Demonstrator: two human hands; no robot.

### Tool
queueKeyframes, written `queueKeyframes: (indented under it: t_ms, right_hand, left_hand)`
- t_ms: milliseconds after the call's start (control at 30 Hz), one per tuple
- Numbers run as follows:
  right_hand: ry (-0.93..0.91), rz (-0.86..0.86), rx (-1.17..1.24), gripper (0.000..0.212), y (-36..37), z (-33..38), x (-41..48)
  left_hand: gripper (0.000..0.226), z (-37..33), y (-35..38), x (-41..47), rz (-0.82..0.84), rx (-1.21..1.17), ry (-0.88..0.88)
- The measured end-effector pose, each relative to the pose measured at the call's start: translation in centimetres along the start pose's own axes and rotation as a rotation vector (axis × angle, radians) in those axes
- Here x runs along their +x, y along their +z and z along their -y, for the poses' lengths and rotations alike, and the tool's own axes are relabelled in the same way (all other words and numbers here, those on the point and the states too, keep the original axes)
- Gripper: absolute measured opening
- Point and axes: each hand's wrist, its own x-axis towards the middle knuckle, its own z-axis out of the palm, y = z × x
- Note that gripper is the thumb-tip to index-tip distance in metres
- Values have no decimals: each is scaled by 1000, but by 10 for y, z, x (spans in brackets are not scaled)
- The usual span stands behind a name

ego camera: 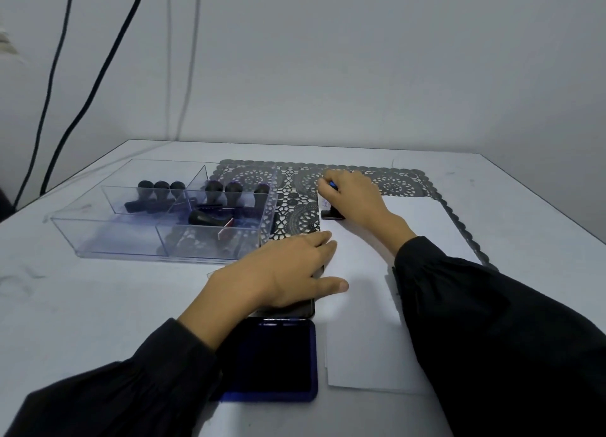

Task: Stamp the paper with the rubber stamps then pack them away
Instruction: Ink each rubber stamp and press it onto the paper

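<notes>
A white sheet of paper (360, 322) lies on the table before me. My right hand (354, 197) is closed over a black rubber stamp (333, 214), whose base presses on the paper's far left corner. My left hand (282, 272) lies flat, fingers apart, on the paper's left edge and on the raised lid of the ink pad. The open blue ink pad (272, 358) sits just below that hand. A clear divided tray (108, 240) at the left holds several black stamps (214, 189) standing upright and one lying on its side (210, 218).
A dark lace placemat (295, 204) lies under the paper and the tray's right end. Black cables (55, 76) hang down the wall at the far left. The white table's far edge meets the wall.
</notes>
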Motion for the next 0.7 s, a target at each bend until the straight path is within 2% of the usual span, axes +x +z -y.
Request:
queueKeyframes:
  t_ms: [133, 200, 300, 400, 467, 600, 700]
  right_hand:
    - [63, -143, 176, 31, -30, 6, 7]
    - [60, -216, 216, 32, -51, 18, 6]
    - [23, -221, 259, 35, -74, 39, -4]
    - [-21, -178, 316, 35, -89, 61, -26]
    - [-63, -121, 356, 34, -90, 77, -45]
    - [-127, 111, 347, 40, -71, 110, -88]
    - [-177, 201, 266, 40, -49, 126, -110]
  left_hand:
    - [78, 2, -2, -13, -86, -79, 32]
    - [78, 0, -7, -31, -170, -215, 58]
    - [71, 2, -7, -78, -307, -458, 56]
    - [62, 15, 5, -127, -472, -631, -56]
    - [62, 30, 18, -144, -535, -644, -153]
    - [67, 54, 48, -155, -468, -555, -325]
    - [67, 59, 60, -155, -403, -449, -356]
